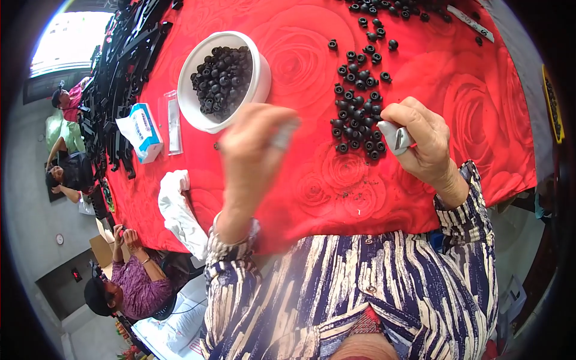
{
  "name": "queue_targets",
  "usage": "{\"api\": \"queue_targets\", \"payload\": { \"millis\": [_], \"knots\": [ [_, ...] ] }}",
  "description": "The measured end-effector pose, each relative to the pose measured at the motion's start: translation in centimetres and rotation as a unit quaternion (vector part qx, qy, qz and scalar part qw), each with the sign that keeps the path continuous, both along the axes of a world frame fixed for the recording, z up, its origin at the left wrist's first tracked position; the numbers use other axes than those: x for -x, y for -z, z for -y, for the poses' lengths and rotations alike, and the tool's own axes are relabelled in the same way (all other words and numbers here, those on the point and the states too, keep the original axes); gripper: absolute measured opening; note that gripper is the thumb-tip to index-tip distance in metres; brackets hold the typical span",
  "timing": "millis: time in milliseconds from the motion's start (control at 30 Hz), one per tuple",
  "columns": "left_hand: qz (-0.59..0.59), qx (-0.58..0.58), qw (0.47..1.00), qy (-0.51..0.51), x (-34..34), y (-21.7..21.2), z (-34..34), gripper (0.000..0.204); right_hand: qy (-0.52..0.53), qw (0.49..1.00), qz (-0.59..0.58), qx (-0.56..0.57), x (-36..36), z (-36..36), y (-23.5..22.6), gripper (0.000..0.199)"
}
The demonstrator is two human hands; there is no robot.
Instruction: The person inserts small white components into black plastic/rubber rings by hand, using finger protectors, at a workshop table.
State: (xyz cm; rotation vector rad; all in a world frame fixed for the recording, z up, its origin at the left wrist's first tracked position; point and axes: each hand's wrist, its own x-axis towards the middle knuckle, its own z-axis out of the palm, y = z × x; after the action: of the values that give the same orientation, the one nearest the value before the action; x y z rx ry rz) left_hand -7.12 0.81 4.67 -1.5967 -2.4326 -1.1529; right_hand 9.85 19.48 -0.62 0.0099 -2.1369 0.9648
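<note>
Striped shirt is filling the near side, both sleeves leading out over the red-clothed table. Left hand is hovering near the front rim of the white bowl, badly motion-blurred; fingers are looking curled, a pale bit is showing at the tips, can't tell whether it is gripping anything. Right hand is curling thumb and fingers together at the right edge of the loose black parts; something pale grey is sitting at the fingertips, a wrap or a held piece, unclear, and no black part is clearly showing in the grip. Loose parts are lying in a patch between the hands and trailing off toward the far edge; more of the same kind are piling up inside the bowl. Step in hand, my guess: handling these parts by hand between patch and bowl, direction not provable. Next move is probably calling for a fingertip pinch on a single part, keeping neighbours from rolling, and keeping the left hand clear of the bowl rim.
</note>
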Motion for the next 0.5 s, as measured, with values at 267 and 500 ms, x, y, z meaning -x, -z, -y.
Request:
{"api": "queue_targets", "payload": {
  "millis": [267, 500],
  "knots": [
    [0.131, 0.059, 0.984, 0.104, -0.6, 4.9, -2.4, 0.019, -0.005, 1.000, 0.020, -0.010, 0.2, 0.0, -0.4, 0.027],
    [0.105, 0.131, 0.977, 0.132, -0.5, 4.4, -3.3, 0.022, 0.003, 0.999, 0.040, -0.015, 0.0, -0.1, -0.5, 0.022]
  ]
}}
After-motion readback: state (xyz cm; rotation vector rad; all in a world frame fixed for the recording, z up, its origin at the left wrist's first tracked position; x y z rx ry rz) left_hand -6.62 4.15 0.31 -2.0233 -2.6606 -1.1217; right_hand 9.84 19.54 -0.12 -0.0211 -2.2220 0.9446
